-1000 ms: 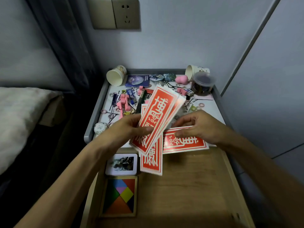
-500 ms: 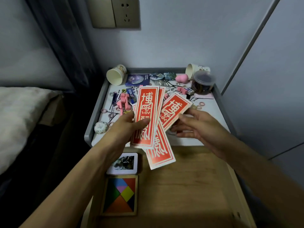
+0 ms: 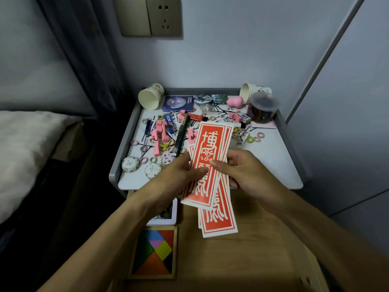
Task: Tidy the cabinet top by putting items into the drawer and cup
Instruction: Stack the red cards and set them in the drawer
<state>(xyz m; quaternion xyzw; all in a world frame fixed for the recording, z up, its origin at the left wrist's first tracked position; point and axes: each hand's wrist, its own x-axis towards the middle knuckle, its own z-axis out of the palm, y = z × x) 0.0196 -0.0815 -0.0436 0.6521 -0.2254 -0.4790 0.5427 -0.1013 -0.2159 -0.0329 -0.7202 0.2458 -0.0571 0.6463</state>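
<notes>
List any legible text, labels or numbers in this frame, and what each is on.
"博": top sign on the red cards, in large white seal-style script. This is my best reading. The signs below it are partly hidden and too stylised to read.
Blue card: white print along its right edge, too small to read.
Red tube: label blurred, unreadable.
White box: blue print blurred, unreadable.

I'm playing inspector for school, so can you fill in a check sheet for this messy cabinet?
Surface: white cabinet top, grey rim, crowded at back and left.
Job's things: red cards held over the open drawer; two paper cups lying on their sides.
Clutter: hair ties, pink blocks, plastic tub.
Grippers: left hand and right hand both pinch the cards.
Cables: nothing seen.
Surroundings: wall socket above, bed at left.
</notes>
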